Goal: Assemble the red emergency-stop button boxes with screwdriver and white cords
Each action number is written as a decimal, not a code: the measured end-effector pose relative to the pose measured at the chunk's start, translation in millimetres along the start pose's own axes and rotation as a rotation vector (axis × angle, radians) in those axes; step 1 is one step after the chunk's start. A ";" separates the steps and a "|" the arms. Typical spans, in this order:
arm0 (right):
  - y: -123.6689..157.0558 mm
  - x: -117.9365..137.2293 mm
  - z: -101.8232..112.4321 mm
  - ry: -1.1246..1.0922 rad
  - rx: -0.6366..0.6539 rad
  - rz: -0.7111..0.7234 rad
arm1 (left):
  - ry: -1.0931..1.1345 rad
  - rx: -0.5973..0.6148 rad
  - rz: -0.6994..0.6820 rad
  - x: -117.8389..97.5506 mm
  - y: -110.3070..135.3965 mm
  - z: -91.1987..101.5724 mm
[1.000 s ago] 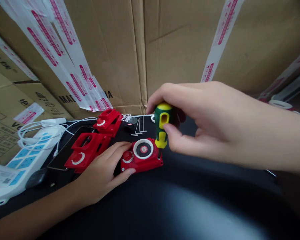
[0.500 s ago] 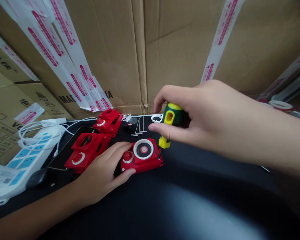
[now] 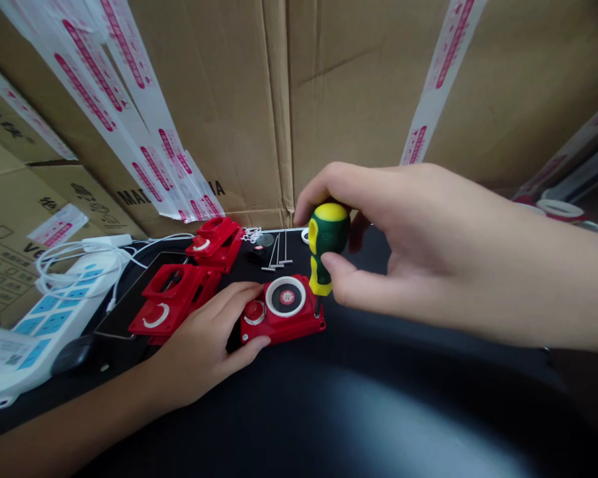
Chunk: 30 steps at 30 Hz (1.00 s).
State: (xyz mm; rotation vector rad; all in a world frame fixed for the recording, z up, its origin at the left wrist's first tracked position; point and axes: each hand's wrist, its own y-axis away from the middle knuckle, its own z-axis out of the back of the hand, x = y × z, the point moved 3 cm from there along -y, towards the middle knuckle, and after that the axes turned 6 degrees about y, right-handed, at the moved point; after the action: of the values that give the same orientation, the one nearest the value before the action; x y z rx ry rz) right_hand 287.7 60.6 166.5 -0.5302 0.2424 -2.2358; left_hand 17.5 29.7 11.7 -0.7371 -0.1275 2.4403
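Gripping green-yellow screwdriver (image 3: pixel 332 239): curled right hand (image 3: pixel 403 239) | clasping red casing (image 3: pixel 290 326), 1 white ring (image 3: pixel 268 297) atop: left hand (image 3: pixel 210 348)

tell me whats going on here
A person's left hand holds a red, roughly rectangular housing with a white ring on top. Their right hand grips a green-and-yellow screwdriver, its tip down at the housing's right-hand end. Similar red parts sit to the left, and thin silver T-shaped pieces are behind.

A white cable (image 3: pixel 87 250) lies coiled over a power strip (image 3: pixel 60 304) near taped cardboard boxes (image 3: pixel 224 99).
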 end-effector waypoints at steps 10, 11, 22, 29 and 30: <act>-2.9 3.5 -7.9 -0.094 0.057 -0.009 | 0.010 0.013 0.010 -0.9 0.1 -0.2; -3.1 3.6 -9.1 -0.131 0.062 -0.009 | 0.007 0.012 0.007 -0.6 0.5 -0.7; -5.2 0.0 3.3 -0.344 -0.079 -0.067 | -0.009 0.023 0.002 -1.1 -0.4 0.4; 12.9 -30.2 -52.9 -0.007 0.318 -0.045 | 0.070 0.021 -0.005 -5.9 -4.5 1.0; 18.2 -33.7 -60.8 -0.036 0.344 -0.056 | 0.092 0.032 0.007 -7.4 -5.9 2.1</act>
State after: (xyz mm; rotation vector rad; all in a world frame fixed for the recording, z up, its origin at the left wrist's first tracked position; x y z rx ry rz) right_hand 292.4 74.1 96.1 -0.3937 -0.1766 -2.2548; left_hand 24.3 30.5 18.4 -0.8350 -0.0496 2.4044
